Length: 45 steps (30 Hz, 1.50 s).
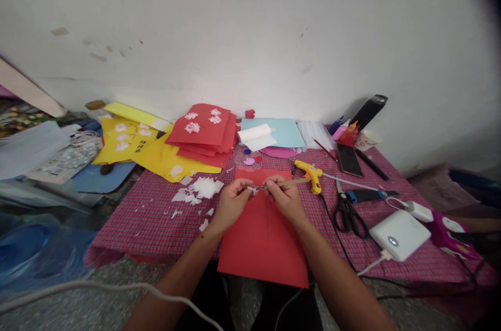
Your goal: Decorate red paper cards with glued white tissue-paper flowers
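Observation:
My left hand [236, 199] pinches a small torn piece of white paper [251, 191] between thumb and fingertips. Closed around a thin paintbrush [295, 182], my right hand [284, 198] points its tip left against or just beside that paper; contact is too small to make out. The brush's light handle sticks out to the right. Below both hands lies a sheet of red paper [263, 247], overhanging the table's near edge. Torn white paper scraps [205, 188] are piled left of my left hand. A palette [249, 162] with blue, pink and red paint sits beyond the red sheet.
Red cards with white-pink blossoms [201, 127] and yellow sheets [182, 163] lie at the back left. On the right are a yellow glue gun [313, 174], black scissors [348, 216], a phone [349, 160], a white power bank [400, 235] and cables. A white paper roll [254, 133] lies behind.

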Each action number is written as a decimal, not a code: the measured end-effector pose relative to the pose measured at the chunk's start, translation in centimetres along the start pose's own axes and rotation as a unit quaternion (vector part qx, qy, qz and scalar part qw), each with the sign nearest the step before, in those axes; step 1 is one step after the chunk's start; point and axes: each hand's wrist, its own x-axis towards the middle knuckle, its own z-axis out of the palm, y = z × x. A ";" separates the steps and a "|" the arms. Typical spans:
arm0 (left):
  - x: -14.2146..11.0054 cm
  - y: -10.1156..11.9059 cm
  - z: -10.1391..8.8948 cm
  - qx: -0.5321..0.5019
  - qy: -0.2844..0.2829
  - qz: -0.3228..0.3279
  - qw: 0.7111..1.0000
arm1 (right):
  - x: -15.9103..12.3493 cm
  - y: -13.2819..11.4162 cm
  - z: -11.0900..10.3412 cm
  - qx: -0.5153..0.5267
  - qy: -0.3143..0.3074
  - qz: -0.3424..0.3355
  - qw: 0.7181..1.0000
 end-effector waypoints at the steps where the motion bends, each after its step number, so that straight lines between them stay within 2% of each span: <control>1: 0.0 0.0 0.0 -0.001 0.001 -0.001 1.000 | 0.0 0.0 0.0 0.002 0.006 -0.001 1.000; 6: 0.1 0.0 0.1 -0.015 0.004 -0.013 1.000 | -0.1 -0.2 0.0 0.014 0.033 -0.005 0.999; 14: 0.1 0.0 0.2 -0.015 0.002 -0.013 1.000 | -0.3 0.3 0.1 -0.001 -0.015 -0.003 1.000; 21: 0.1 -0.2 0.0 0.002 -0.003 0.005 1.000 | 0.0 -0.2 0.3 -0.054 -0.012 -0.007 0.998; 26: 0.1 -0.3 0.0 0.007 -0.007 0.007 1.000 | 0.1 -0.2 0.3 -0.055 -0.019 0.000 0.998; 34: 0.1 -0.3 -0.1 -0.002 -0.005 -0.007 1.000 | 0.4 -0.3 0.1 -0.040 -0.036 0.043 0.998; 40: 0.2 -0.6 -0.1 -0.053 -0.007 -0.033 0.998 | 0.6 -0.2 0.0 -0.010 -0.043 0.095 0.994; 45: 0.2 -0.6 0.0 -0.079 -0.017 -0.055 0.995 | 0.9 -0.1 0.2 0.005 -0.041 0.112 0.993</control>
